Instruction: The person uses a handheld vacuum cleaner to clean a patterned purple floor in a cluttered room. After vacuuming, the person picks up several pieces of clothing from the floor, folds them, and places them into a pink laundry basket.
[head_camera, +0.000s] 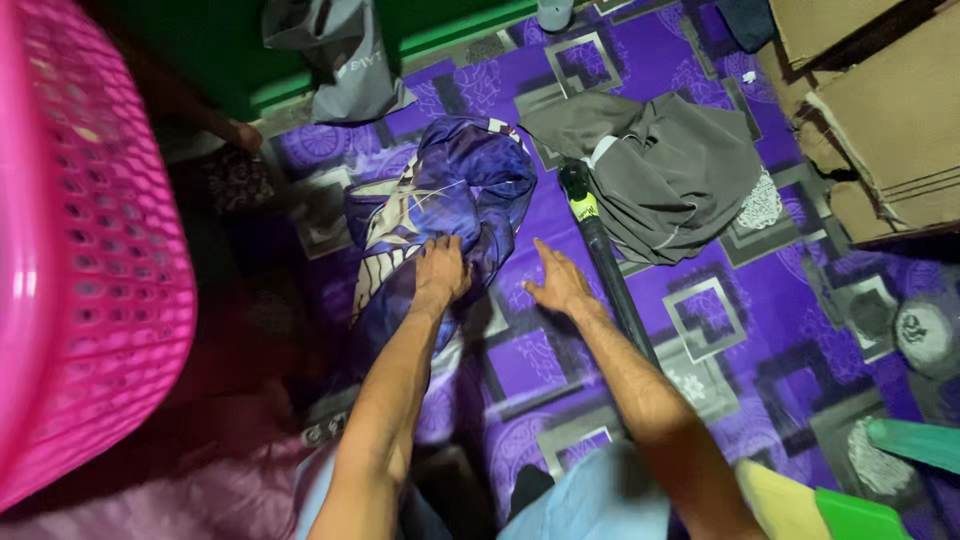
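Purple patterned carpet (760, 290) fills most of what I see, and on it lies the blue printed garment (440, 215), bunched and unfolded. My left hand (441, 270) presses its grip down on the garment's lower edge, fingers curled into the cloth; my right hand (560, 283) hovers just beside it, fingers spread and holding nothing. I judge the handling barely begun: the cloth is crumpled, and a grey garment (660, 170) lies untouched nearby. Room is tight, with a pink basket (90, 280) to the left, a dark pole (605, 255) close right, and cardboard (880, 110) beyond.
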